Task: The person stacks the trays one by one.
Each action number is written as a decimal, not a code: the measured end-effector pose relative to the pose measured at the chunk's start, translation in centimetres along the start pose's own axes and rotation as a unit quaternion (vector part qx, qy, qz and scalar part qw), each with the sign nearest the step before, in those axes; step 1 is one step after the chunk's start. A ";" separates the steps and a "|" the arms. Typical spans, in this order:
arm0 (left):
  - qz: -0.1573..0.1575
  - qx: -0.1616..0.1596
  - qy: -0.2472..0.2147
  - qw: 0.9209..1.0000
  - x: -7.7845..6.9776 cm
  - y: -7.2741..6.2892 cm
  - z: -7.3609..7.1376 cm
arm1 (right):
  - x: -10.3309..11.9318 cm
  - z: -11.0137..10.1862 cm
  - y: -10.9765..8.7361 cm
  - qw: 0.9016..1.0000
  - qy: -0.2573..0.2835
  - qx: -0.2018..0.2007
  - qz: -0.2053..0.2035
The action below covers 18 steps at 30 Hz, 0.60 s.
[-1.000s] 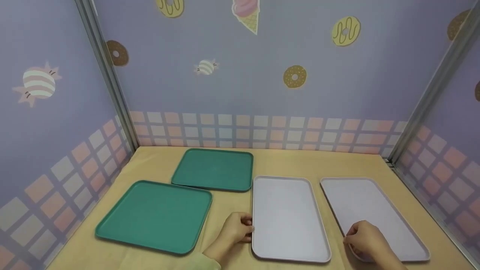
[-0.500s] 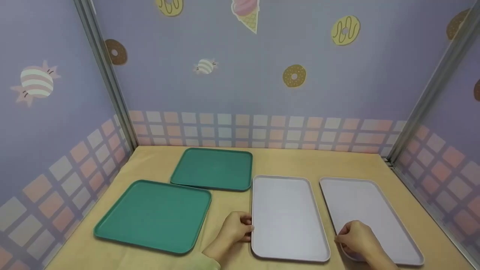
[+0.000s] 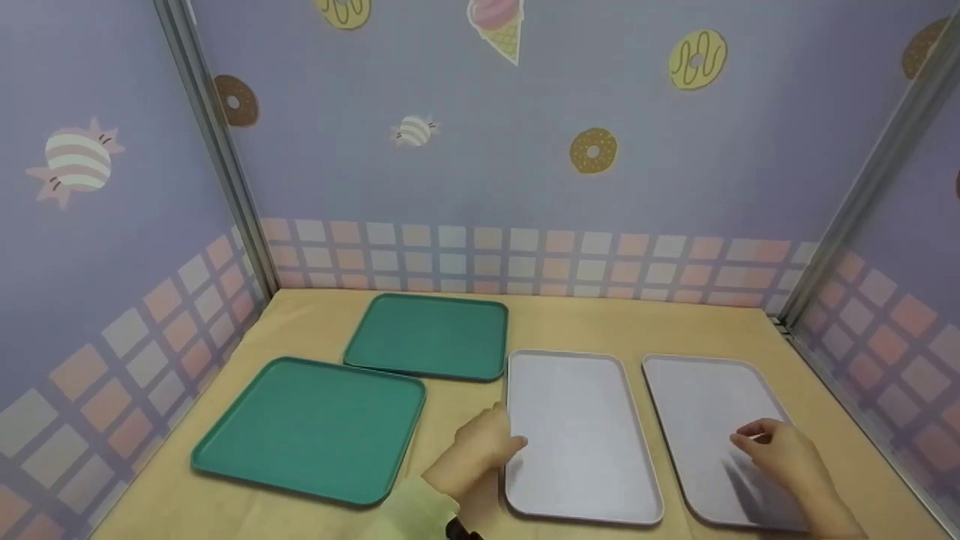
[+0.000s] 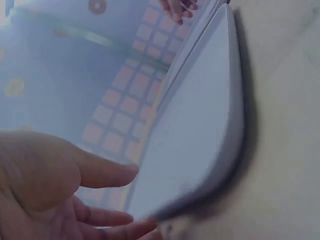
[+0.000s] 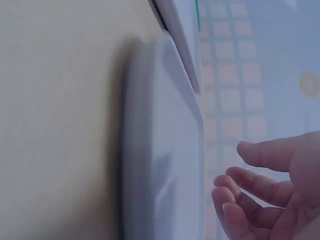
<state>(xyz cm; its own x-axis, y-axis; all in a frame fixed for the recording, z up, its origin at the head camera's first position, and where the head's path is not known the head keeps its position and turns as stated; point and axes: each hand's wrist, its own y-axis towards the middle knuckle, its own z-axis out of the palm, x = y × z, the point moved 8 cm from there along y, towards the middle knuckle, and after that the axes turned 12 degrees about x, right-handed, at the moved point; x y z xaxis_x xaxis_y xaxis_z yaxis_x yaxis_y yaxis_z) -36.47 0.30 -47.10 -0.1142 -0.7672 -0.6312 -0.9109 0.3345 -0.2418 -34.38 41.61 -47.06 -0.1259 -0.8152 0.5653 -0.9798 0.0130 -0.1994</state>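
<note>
Two pale lilac-white rectangular trays lie lengthwise side by side on the right half of the table. At the left edge of the middle white tray (image 3: 581, 427) is my left hand (image 3: 480, 444), its thumb reaching over the rim. In the left wrist view its thumb (image 4: 107, 172) is straight and parted from the extended fingers, with the tray corner near the fingertips. Over the right white tray (image 3: 697, 397) hovers my right hand (image 3: 784, 454), its shadow falling on the surface below. The right wrist view shows its fingers (image 5: 260, 187) loosely bent around nothing.
Two green trays lie to the left: a near one (image 3: 315, 431) and a far one (image 3: 431, 337), close together at their corners. A narrow strip of yellow tablecloth (image 3: 656, 435) separates the white trays. Patterned walls (image 3: 480, 187) enclose the table (image 3: 600, 322).
The right white tray shifted slightly left while my right hand pinched its left rim. That hand has since let go, rising to the right. My left hand has loosened, its thumb now over the tray.
</note>
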 end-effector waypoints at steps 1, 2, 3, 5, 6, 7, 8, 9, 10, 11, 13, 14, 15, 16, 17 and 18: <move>0.010 -0.014 0.016 1.000 -1.1 0.0 -0.1 | -0.6 -0.8 0.0 1.000 -0.005 -0.011 0.002; 0.023 -0.024 0.019 0.999 -2.2 -0.1 -0.2 | -1.3 -1.5 0.0 1.000 -0.009 -0.024 0.009; 0.035 -0.030 0.011 0.999 -3.2 -0.1 0.0 | -1.9 -2.1 -0.1 0.999 -0.013 -0.036 0.017; 0.068 -0.032 -0.020 0.997 -5.3 0.1 0.5 | -3.2 -3.0 -0.1 0.998 -0.013 -0.053 0.032; 0.084 -0.026 -0.041 0.995 -6.2 0.2 0.9 | -3.7 -3.4 -0.1 0.997 -0.013 -0.061 0.041; 0.095 -0.017 -0.064 0.993 -7.1 0.4 1.4 | -4.3 -3.7 0.0 0.997 -0.011 -0.066 0.049; 0.099 -0.005 -0.087 0.991 -7.8 0.7 1.9 | -4.9 -3.8 0.1 0.997 -0.011 -0.062 0.055; 0.102 0.006 -0.109 0.989 -8.4 0.9 2.6 | -5.4 -3.9 0.2 0.997 -0.012 -0.057 0.059; 0.102 0.019 -0.134 0.986 -9.0 1.2 3.2 | -5.9 -3.9 0.2 0.997 -0.014 -0.050 0.063; 0.099 0.033 -0.161 0.981 -9.5 1.5 4.0 | -6.3 -3.9 0.3 0.997 -0.016 -0.044 0.066; 0.092 0.057 -0.219 0.970 -10.5 2.1 5.4 | -7.2 -3.7 0.4 0.997 -0.016 -0.023 0.071; 0.086 0.068 -0.252 0.961 -10.9 2.4 6.2 | -7.7 -3.5 0.5 0.997 -0.017 -0.011 0.075; 0.082 0.077 -0.285 0.952 -11.4 2.7 6.9 | -8.1 -3.4 0.5 0.997 -0.015 -0.003 0.081; 0.075 0.086 -0.316 0.942 -11.8 2.9 7.6 | -8.4 -3.3 0.5 0.996 -0.013 0.005 0.086; 0.068 0.095 -0.343 0.932 -12.2 3.2 8.2 | -8.7 -3.1 0.6 0.996 -0.010 0.012 0.089; 0.060 0.102 -0.367 0.923 -12.6 3.4 8.9 | -8.9 -3.0 0.6 0.995 -0.006 0.018 0.093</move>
<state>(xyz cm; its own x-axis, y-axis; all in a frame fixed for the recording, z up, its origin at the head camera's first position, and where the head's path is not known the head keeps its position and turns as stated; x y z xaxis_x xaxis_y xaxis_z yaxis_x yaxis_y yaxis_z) -34.63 15.93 -46.52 0.1582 -0.1668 -0.9732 -0.8074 0.5455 -0.2247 -34.31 50.60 -49.85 -0.3025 -0.8071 0.5071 -0.9335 0.1434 -0.3286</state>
